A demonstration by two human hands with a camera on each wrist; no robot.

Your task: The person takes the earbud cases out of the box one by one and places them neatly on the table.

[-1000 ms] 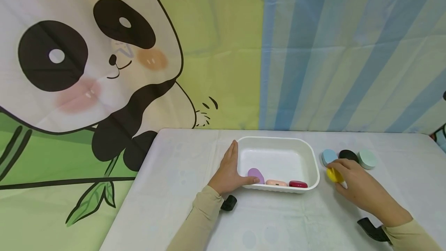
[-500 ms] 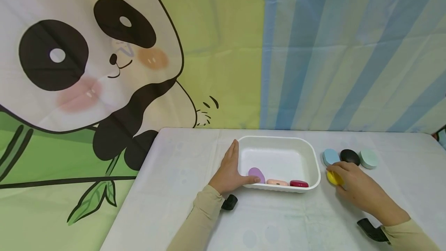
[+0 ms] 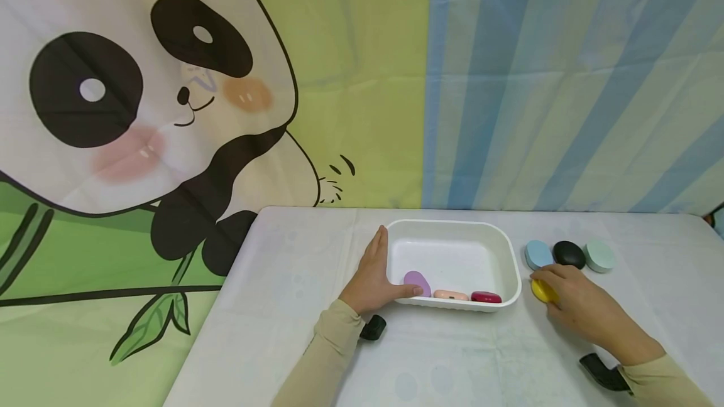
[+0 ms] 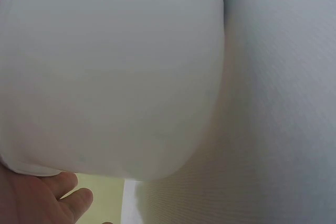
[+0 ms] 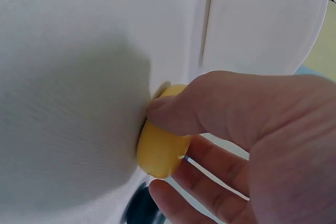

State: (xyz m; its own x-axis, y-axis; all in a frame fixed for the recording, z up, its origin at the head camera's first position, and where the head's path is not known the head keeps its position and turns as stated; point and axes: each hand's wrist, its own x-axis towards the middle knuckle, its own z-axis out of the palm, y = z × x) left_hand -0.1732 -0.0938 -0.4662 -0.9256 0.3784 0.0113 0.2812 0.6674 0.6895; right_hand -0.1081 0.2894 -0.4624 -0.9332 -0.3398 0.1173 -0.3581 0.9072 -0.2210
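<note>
My left hand [image 3: 370,278] holds a white rectangular tray [image 3: 452,225] at its near left corner, with the thumb over the front rim and the fingers along the left end. In the left wrist view, the tray's outer wall [image 4: 110,77] hides most of that hand. Right of the tray, my right hand [image 3: 582,303] pinches a small yellow rounded disc [image 3: 544,291] on the table. The right wrist view shows my thumb on the disc's [image 5: 163,148] side and fingers behind it. Inside the tray, a purple oval piece [image 3: 415,280], a peach piece [image 3: 450,295] and a red piece [image 3: 485,297] line the near wall.
Beyond the right hand sit a light blue disc [image 3: 538,254], a black disc [image 3: 569,254] and a pale green disc [image 3: 599,255], side by side on the white-covered table [image 3: 300,256]. A panda-printed cloth [image 3: 362,80] hangs behind the table's far edge.
The right hand stays at the yellow disc, with only a slight shift of its fingers. The left hand and the tray stay in place.
</note>
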